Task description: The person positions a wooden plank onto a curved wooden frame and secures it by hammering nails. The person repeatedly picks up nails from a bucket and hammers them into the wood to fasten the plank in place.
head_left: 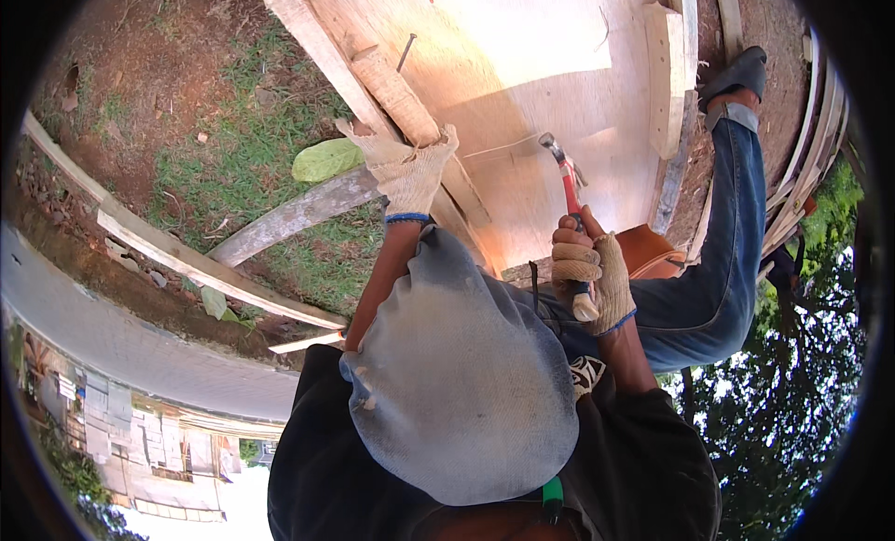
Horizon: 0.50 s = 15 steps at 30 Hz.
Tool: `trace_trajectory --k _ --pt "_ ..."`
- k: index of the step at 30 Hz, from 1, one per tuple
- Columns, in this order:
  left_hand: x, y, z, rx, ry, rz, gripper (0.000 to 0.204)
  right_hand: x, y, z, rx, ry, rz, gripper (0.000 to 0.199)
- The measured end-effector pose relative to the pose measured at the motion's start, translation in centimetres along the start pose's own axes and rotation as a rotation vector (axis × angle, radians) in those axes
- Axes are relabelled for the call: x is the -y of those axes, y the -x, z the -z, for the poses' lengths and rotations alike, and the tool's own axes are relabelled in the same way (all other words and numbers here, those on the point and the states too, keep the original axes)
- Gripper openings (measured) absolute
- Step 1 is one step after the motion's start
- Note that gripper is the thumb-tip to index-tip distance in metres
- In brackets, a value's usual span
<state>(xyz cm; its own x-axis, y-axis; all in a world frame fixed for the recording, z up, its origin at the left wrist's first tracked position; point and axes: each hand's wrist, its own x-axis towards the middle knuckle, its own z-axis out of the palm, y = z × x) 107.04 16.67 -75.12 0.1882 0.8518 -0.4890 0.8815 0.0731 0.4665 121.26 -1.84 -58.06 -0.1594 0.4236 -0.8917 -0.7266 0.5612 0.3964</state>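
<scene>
My left hand (407,171), in a cream knitted glove with a blue cuff, grips the near end of a short wooden block (396,95). The block lies along the side batten of a plywood panel (550,103). A long nail (406,52) stands slanted at the block's far end, its head up. My right hand (594,269), also gloved, is closed round the handle of a claw hammer (569,182) with a red and dark handle. The hammer's metal head is raised over the panel, apart from the nail and block.
A rough log (298,213) runs from the panel's left side over grass, with a green leaf (326,159) beside it. Another wood block (665,79) sits on the right batten. An orange-brown container (648,250) stands by my jeans-clad leg (722,252). Grey cloth (461,373) covers the near middle.
</scene>
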Motion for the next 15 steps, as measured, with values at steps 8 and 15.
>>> trace_trajectory --k 8,15 --pt "1.8 -0.7 -0.5 0.066 0.139 -0.103 0.145 -3.6 1.1 13.0 -0.149 -0.418 0.008 0.032" --pt "5.4 -2.5 -2.2 0.025 0.054 -0.205 0.14 -5.7 1.4 10.1 -0.132 -0.489 -0.135 0.03"
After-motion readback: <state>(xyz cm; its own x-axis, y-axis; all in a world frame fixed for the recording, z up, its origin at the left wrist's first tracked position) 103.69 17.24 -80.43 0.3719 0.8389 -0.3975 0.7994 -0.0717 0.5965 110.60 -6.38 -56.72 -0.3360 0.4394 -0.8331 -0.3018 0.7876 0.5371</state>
